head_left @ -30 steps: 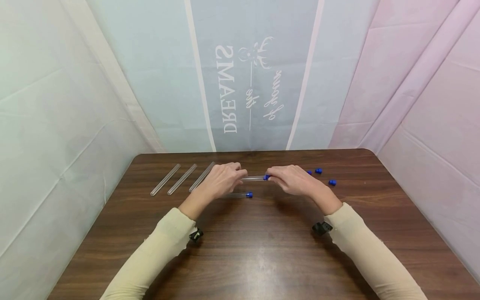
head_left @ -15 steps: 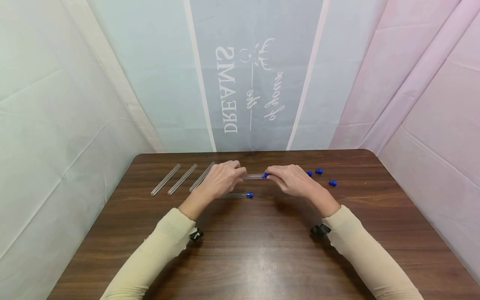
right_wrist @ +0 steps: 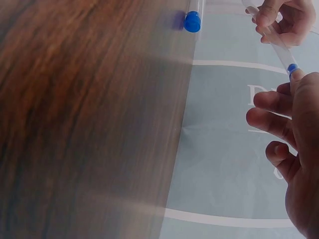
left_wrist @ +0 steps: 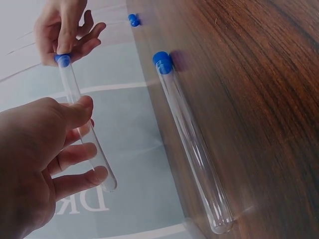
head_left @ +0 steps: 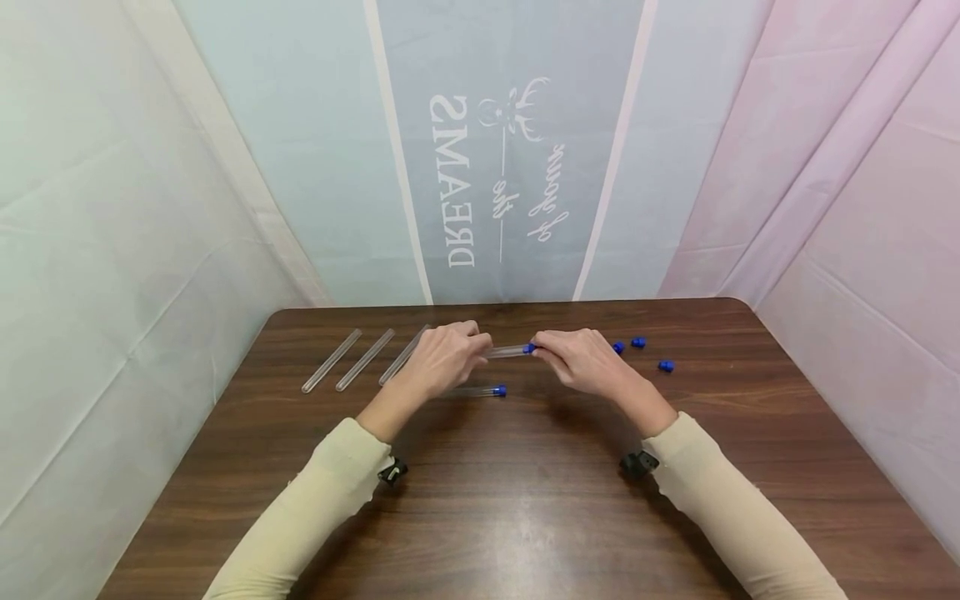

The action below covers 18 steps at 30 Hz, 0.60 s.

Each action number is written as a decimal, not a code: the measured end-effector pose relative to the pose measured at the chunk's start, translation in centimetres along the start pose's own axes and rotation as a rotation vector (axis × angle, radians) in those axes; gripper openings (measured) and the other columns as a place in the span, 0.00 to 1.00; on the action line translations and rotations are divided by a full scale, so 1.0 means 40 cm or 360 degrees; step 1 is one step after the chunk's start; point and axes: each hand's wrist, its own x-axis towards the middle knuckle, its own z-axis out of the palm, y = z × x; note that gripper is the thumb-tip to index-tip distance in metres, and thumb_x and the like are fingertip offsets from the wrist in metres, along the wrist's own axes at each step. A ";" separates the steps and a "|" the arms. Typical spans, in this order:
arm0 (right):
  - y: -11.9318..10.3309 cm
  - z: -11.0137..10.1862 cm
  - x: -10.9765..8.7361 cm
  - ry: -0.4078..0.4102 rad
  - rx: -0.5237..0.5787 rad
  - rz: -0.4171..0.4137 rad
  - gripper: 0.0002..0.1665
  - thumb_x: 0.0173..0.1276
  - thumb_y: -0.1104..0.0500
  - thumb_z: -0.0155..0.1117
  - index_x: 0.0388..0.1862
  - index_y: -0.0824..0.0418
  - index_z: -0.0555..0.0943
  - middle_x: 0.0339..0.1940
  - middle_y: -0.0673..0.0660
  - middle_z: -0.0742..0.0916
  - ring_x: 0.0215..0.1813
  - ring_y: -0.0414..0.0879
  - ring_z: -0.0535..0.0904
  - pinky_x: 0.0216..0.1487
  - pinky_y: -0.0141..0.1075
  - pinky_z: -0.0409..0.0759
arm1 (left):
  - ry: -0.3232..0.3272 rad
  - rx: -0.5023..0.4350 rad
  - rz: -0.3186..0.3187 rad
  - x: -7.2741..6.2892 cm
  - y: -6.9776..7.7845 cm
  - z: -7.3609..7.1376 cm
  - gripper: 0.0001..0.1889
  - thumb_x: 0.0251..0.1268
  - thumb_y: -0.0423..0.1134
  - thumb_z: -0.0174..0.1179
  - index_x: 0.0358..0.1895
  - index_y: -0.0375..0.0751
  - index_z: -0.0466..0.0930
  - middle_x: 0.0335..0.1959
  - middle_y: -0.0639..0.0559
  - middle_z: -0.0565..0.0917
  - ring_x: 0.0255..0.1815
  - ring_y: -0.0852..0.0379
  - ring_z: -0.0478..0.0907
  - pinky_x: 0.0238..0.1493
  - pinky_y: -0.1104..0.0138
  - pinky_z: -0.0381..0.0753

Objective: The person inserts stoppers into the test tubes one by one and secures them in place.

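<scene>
My left hand [head_left: 444,357] holds a clear test tube [head_left: 508,352] crosswise above the table, thumb on one side and fingers on the other. At the tube's right end sits a blue cap [left_wrist: 63,59], gripped by my right hand [head_left: 588,360] with the thumb pressing on its end. The cap is in the tube's mouth; how deep it is seated I cannot tell. Below, a second test tube [left_wrist: 192,144] with a blue cap lies on the table, partly hidden by my left hand in the head view.
Uncapped test tubes [head_left: 365,360] lie side by side at the table's left, one partly behind my left hand. Loose blue caps [head_left: 666,366] lie beyond my right hand. The brown wooden table [head_left: 510,500] ends at a printed cloth backdrop [head_left: 510,283].
The capped end of the held tube has risen slightly, and my right hand has shifted a little left with it. Tubes and caps on the table stay put.
</scene>
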 end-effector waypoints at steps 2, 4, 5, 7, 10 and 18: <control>-0.001 0.002 0.000 0.0020 0.0005 0.0001 0.07 0.78 0.66 0.73 0.40 0.57 0.83 0.25 0.47 0.81 0.22 0.29 0.59 0.24 0.27 0.62 | 0.0010 0.0004 -0.0002 -0.001 0.001 0.000 0.07 0.72 0.44 0.77 0.44 0.48 0.88 0.34 0.51 0.84 0.28 0.52 0.83 0.23 0.60 0.81; -0.002 0.004 0.001 0.0043 0.0005 0.0002 0.08 0.77 0.66 0.74 0.40 0.57 0.83 0.25 0.48 0.81 0.22 0.30 0.59 0.24 0.27 0.62 | 0.0017 -0.0004 -0.0008 -0.001 0.001 -0.001 0.07 0.72 0.44 0.77 0.44 0.48 0.88 0.34 0.51 0.84 0.28 0.52 0.83 0.23 0.60 0.81; -0.002 0.005 0.001 0.0056 0.0002 -0.0001 0.08 0.76 0.66 0.74 0.40 0.58 0.83 0.24 0.48 0.82 0.22 0.30 0.60 0.24 0.28 0.62 | 0.0021 -0.0009 -0.0011 -0.001 0.001 -0.001 0.08 0.72 0.43 0.77 0.44 0.48 0.88 0.34 0.51 0.84 0.28 0.52 0.83 0.23 0.60 0.81; -0.004 0.007 0.003 0.0079 -0.0013 -0.0004 0.09 0.75 0.67 0.75 0.40 0.58 0.83 0.25 0.48 0.82 0.21 0.31 0.61 0.23 0.28 0.63 | 0.0028 -0.0015 -0.0017 -0.001 0.002 -0.002 0.07 0.72 0.44 0.77 0.43 0.48 0.88 0.34 0.52 0.84 0.28 0.52 0.83 0.23 0.60 0.81; -0.006 0.008 0.003 0.0092 -0.0063 -0.0009 0.09 0.74 0.66 0.77 0.40 0.57 0.83 0.24 0.48 0.83 0.21 0.31 0.61 0.22 0.28 0.62 | 0.0031 -0.0039 -0.0017 -0.004 0.003 -0.002 0.07 0.73 0.43 0.77 0.43 0.47 0.88 0.33 0.51 0.84 0.27 0.52 0.82 0.23 0.61 0.80; -0.007 -0.017 0.001 -0.0112 -0.0018 0.0105 0.04 0.81 0.60 0.72 0.44 0.56 0.85 0.21 0.45 0.82 0.19 0.28 0.57 0.21 0.27 0.58 | 0.0017 0.0031 0.0054 -0.015 0.000 0.003 0.07 0.76 0.46 0.75 0.45 0.49 0.89 0.33 0.52 0.86 0.27 0.55 0.82 0.23 0.64 0.79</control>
